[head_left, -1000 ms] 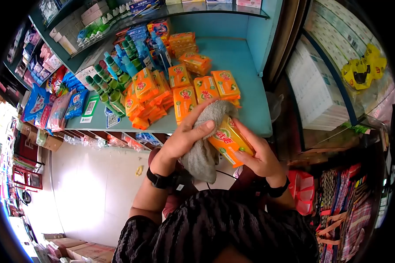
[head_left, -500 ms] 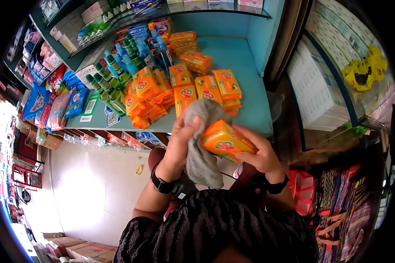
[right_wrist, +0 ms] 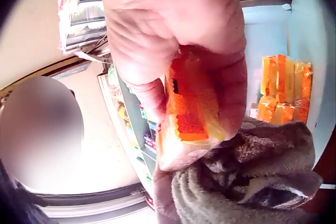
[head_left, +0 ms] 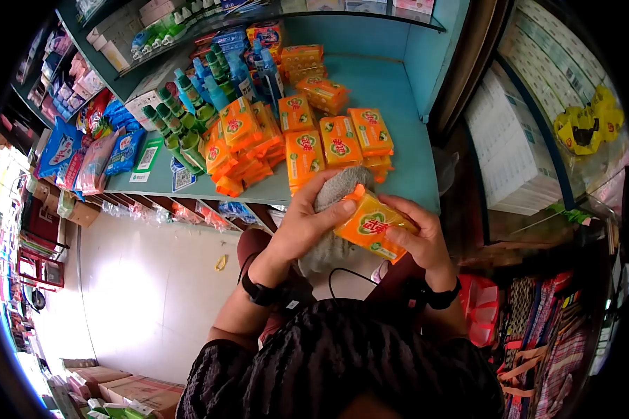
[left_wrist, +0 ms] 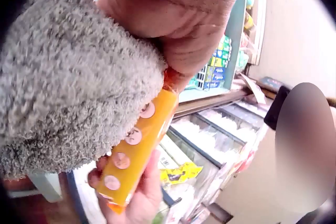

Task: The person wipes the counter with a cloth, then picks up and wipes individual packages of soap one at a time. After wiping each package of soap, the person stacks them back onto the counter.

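Observation:
In the head view my right hand (head_left: 426, 241) grips an orange-and-yellow wrapped pack of soap (head_left: 374, 223) by its right end, thumb on the printed face. My left hand (head_left: 302, 227) holds a fluffy grey cloth (head_left: 326, 253) against the pack's left end, its thumb at the upper left corner. Seen from the left wrist, the cloth (left_wrist: 79, 82) covers part of the pack, whose yellow side (left_wrist: 139, 150) bears a row of round pale marks. From the right wrist, the pack's orange end (right_wrist: 190, 113) shows between thumb and fingers, with the cloth (right_wrist: 252, 166) below.
Behind the hands, similar orange packs (head_left: 339, 143) lie in stacks on a teal shelf (head_left: 412, 178). Left of them stand green and blue spray bottles (head_left: 189, 143), then blue and pink bags (head_left: 99, 167). A glass case with white boxes (head_left: 507, 146) stands at the right.
The soap pack has turned over in my hands, from its edge half a second ago to its printed face up now. My left hand and the cloth have shifted with it.

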### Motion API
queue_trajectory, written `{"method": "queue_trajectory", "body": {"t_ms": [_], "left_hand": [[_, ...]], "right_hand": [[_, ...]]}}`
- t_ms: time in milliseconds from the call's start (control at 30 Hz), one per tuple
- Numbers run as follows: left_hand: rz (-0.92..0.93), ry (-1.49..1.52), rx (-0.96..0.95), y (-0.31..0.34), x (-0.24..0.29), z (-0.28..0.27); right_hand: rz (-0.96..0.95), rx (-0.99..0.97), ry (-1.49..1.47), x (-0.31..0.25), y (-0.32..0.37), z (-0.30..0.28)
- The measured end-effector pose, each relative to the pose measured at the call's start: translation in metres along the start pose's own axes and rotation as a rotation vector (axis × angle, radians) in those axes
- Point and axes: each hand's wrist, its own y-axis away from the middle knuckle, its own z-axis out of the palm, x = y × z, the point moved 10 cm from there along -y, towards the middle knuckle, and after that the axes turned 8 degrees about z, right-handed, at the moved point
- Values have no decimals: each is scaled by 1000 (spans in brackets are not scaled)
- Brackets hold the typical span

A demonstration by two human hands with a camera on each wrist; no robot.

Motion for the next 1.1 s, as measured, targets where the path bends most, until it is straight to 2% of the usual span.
{"method": "queue_trajectory", "body": {"t_ms": [100,200,300,367,467,500,600,633,667,733,767,867,967,1067,1100], "left_hand": [[127,-168,99,3,8,-11],[214,-301,116,8,20,-12],[180,46,141,6,13,-19],[114,164,144,4,6,-19],[12,297,88,2,-12,-1],[-19,362,81,1,-19,9],[-69,495,62,3,-22,26],[-64,561,49,3,-24,27],[-60,627,38,3,-26,29],[41,396,61,0,-24,31],[91,278,73,0,-22,30],[48,259,79,0,-30,23],[-32,332,76,-1,-22,27],[187,68,30,-6,1,37],[266,-55,-6,-11,0,34]], "right_hand": [[4,12,48,-4,1,1],[18,50,21,-6,2,-2],[36,80,-104,-6,4,-6],[29,86,-213,5,2,-15],[7,74,-526,19,-4,-5],[-4,144,-350,19,-5,0],[-234,362,83,-6,-4,3],[-222,397,-3,-6,-5,4],[-308,457,174,-17,-2,5],[-468,564,528,-37,4,13],[-477,538,592,-32,4,15],[-397,305,334,-16,-10,14],[-427,261,452,-37,-8,38],[-338,252,37,-17,-15,32],[-355,249,-6,-21,-18,30]]}}
